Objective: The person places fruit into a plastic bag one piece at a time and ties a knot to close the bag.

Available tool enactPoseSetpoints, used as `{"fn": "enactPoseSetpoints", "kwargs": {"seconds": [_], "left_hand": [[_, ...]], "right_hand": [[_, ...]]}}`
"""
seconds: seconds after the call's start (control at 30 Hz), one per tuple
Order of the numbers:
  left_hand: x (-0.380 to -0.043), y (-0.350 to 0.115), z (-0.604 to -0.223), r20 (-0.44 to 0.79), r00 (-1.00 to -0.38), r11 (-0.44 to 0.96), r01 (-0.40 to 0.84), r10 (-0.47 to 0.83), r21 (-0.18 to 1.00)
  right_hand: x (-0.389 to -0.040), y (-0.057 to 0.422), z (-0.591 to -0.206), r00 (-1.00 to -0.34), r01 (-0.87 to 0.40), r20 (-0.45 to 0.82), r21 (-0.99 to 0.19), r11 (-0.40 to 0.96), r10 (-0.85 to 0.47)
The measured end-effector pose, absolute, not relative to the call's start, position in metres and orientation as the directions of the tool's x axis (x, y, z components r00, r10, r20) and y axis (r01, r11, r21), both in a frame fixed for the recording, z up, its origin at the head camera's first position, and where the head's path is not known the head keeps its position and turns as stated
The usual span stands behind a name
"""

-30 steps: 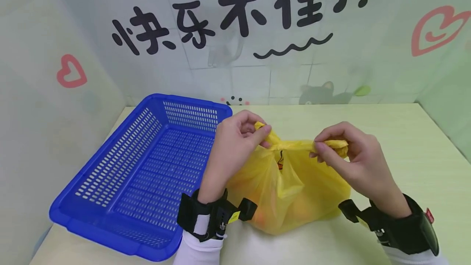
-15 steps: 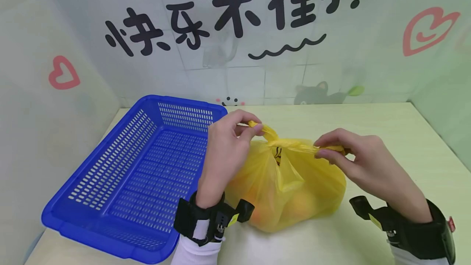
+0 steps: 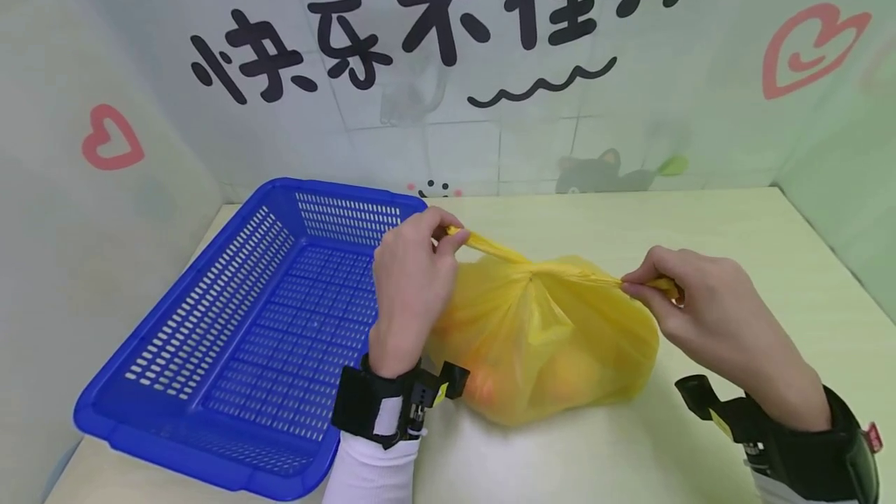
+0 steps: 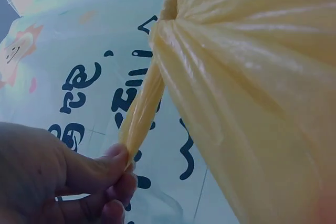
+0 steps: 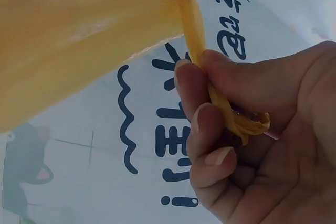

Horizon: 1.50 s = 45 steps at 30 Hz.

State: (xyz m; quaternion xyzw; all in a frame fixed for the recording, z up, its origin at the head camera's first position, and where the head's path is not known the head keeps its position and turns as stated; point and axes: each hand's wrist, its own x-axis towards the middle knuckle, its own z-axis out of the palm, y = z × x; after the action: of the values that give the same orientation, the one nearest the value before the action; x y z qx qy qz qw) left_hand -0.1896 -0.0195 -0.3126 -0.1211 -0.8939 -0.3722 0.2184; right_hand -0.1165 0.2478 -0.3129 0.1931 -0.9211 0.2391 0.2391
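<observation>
A yellow plastic bag (image 3: 546,341) with round orange things showing through it sits on the table, its mouth gathered and twisted at the top. My left hand (image 3: 416,286) pinches one twisted end of the bag between thumb and fingers, up and to the left. On the other side, my right hand (image 3: 721,317) pinches the opposite end, and its tip curls out inside the palm in the right wrist view. Both ends are stretched taut from the gathered middle. In the left wrist view the twisted strip (image 4: 143,108) runs from the fingertips to the gather.
A blue plastic basket (image 3: 210,449) with slotted walls stands left of the bag, close beside my left forearm. The pale table (image 3: 784,255) meets a decorated wall (image 3: 462,154) with black lettering at the back. Side walls rise at left and right.
My hands have moved apart, the left one leftward and the right one rightward. The bag's ends are drawn longer and tighter, and the gather at the top has narrowed.
</observation>
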Motion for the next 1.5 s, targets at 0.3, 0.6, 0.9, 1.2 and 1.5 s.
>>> {"fn": "enactPoseSetpoints", "kwargs": {"seconds": [0.3,0.6,0.9,1.2,1.5], "left_hand": [[-0.190,-0.028,-0.311,0.360,-0.933,0.724,0.260,0.017,0.639],[-0.193,-0.030,-0.317,0.283,-0.959,0.730,0.181,-0.018,0.659],[-0.194,-0.034,-0.323,0.297,-0.954,0.733,0.173,-0.042,0.658],[-0.200,-0.032,-0.329,0.386,-0.920,0.760,0.207,-0.062,0.615],[-0.201,-0.036,-0.329,0.336,-0.940,0.746,0.177,-0.065,0.642]], "right_hand": [[-0.117,0.252,-0.320,-0.896,-0.329,0.402,-0.316,0.890,-0.188],[-0.110,0.265,-0.331,-0.950,-0.256,0.252,-0.300,0.919,-0.183],[-0.107,0.273,-0.343,-0.961,-0.258,0.172,-0.282,0.924,-0.215],[-0.100,0.281,-0.356,-0.953,-0.262,0.210,-0.200,0.944,-0.220],[-0.092,0.285,-0.358,-0.958,-0.258,0.174,-0.178,0.950,-0.227]]}}
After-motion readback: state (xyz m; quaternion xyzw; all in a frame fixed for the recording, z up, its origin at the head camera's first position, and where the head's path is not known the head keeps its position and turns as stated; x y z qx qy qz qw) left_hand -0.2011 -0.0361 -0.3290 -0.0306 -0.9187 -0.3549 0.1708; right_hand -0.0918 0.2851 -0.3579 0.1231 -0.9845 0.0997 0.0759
